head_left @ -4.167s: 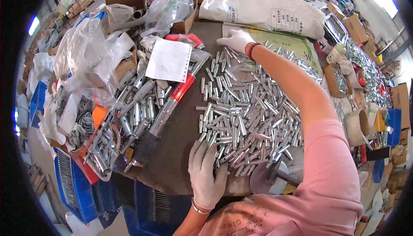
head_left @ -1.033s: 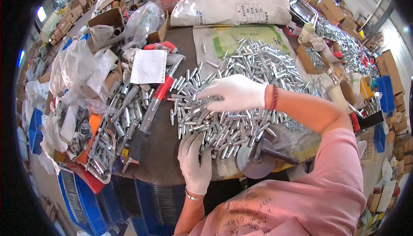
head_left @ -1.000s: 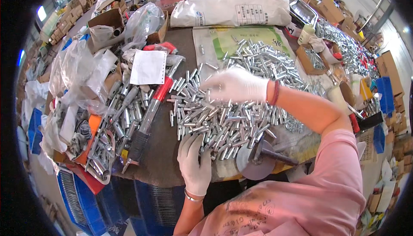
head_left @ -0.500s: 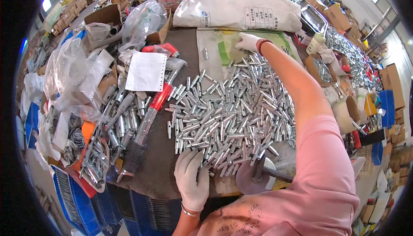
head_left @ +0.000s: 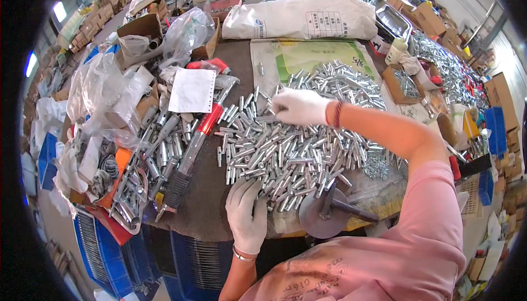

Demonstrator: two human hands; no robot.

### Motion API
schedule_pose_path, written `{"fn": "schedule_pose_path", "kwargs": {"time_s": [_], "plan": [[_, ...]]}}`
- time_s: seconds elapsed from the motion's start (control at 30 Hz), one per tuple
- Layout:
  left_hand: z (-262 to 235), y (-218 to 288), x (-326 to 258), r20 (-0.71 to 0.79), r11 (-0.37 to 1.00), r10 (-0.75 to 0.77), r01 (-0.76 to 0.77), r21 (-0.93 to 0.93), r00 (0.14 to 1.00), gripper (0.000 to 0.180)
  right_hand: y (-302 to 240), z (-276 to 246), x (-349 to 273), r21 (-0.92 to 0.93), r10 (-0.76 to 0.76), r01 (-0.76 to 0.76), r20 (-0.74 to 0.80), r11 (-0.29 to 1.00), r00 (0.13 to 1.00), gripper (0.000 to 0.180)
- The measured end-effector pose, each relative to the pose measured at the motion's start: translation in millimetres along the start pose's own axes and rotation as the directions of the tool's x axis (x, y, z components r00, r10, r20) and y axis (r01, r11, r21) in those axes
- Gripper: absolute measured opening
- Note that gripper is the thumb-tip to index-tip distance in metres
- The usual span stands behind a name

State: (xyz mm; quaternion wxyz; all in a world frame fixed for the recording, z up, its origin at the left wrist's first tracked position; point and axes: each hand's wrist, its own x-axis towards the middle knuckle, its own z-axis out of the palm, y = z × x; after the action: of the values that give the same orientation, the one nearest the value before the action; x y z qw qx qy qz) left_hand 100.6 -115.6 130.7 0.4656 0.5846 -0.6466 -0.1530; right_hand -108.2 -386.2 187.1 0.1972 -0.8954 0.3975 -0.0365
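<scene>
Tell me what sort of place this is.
Probably a small-parts workshop or factory sorting bench. A heap of short silver metal tubes covers the dark worktable, both white-gloved hands, left and right, work it, and brown cardboard boxes crowd the edges.

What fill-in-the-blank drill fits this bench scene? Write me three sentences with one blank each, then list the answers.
1. Both hands, the left hand and the right hand, wear ____ gloves.
2. The hands rest on a spread pile of small silvery metal ____, the metal tubes.
3. Left of the pile lies a long tool with a ____ grip, the tool, just below a sheet of white paper.

Missing words: white; tubes; red
</scene>
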Motion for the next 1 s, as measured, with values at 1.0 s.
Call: {"fn": "schedule_pose_path", "kwargs": {"time_s": [1.0], "plan": [[0.4,-4.8,-0.5,0.002,0.999,0.011,-0.011,-0.035,1.0,0.031,118.8,-25.1,97.2,-0.208,0.25,-0.307,-0.261,0.929,0.932,0.057]]}}
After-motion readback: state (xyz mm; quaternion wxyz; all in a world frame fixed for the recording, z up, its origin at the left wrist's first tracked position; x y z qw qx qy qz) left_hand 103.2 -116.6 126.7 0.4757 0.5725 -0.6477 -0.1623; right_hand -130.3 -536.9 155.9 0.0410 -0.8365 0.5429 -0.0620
